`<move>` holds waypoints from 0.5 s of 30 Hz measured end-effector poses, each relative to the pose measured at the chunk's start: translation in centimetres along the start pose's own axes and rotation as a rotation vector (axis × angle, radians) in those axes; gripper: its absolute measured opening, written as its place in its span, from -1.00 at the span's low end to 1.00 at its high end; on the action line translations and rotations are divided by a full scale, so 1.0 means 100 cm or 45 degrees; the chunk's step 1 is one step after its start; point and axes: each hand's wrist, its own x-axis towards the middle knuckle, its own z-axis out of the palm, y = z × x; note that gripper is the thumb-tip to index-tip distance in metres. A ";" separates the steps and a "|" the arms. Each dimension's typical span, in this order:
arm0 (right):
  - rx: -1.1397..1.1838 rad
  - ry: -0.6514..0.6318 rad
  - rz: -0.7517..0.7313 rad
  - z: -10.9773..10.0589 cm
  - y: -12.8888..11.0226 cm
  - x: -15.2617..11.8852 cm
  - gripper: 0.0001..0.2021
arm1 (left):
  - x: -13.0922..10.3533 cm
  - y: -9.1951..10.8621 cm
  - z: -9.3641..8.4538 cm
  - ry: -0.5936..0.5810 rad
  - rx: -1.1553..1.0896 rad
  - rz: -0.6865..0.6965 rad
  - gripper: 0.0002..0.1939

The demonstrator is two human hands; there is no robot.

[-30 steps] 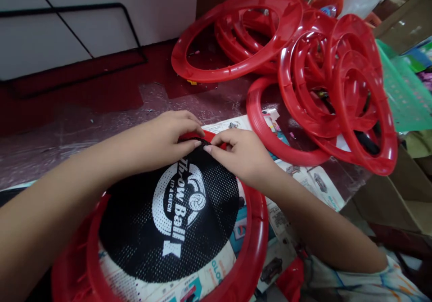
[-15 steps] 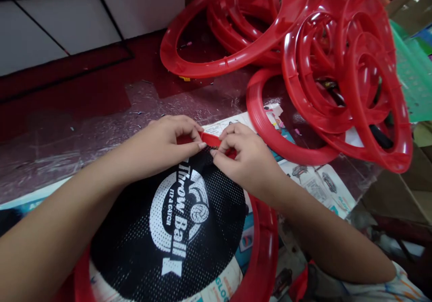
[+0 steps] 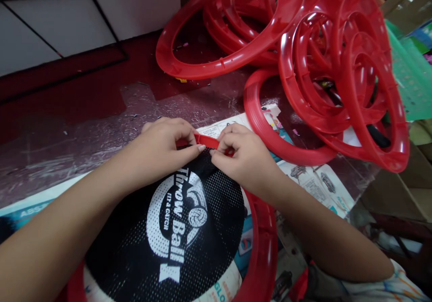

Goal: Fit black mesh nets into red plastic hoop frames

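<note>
A black mesh disc [image 3: 216, 212] printed "Throw Ball" in white lies inside a red plastic ring [image 3: 263, 243]. At the far edge of the disc, my left hand [image 3: 165, 144] pinches the mesh edge, thumb on top and fingers curled over the ring's rim. Close beside it, my right hand [image 3: 245, 158] pinches the same edge between thumb and forefinger. A short stretch of red rim shows between both hands. Along the near side, a gap separates the mesh from the ring. My forearms cover parts of the ring's left and right sides.
Several red rings [image 3: 310, 68] are heaped at the back right. A flat ribbed red ring [image 3: 270, 135] rests nearer. Printed cardboard [image 3: 319, 185] lies under the work on the dark red table [image 3: 91, 126]. A black wire frame [image 3: 108, 27] leans against the white wall, and a cardboard box stands right.
Both hands stay at the far edge, still pinching the mesh. My left hand has shifted slightly left, and more red rim shows between the hands. The whole view has moved a little.
</note>
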 end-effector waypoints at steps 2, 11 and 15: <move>-0.010 0.001 -0.003 0.001 -0.001 0.001 -0.77 | 0.001 0.001 0.001 0.019 0.000 -0.028 -0.69; -0.123 0.018 0.023 -0.009 -0.006 -0.005 -0.75 | 0.002 0.010 0.000 0.053 0.100 -0.203 -0.72; -0.192 -0.060 0.011 -0.021 -0.008 -0.009 -0.71 | 0.001 0.007 0.001 0.055 0.110 -0.140 -0.70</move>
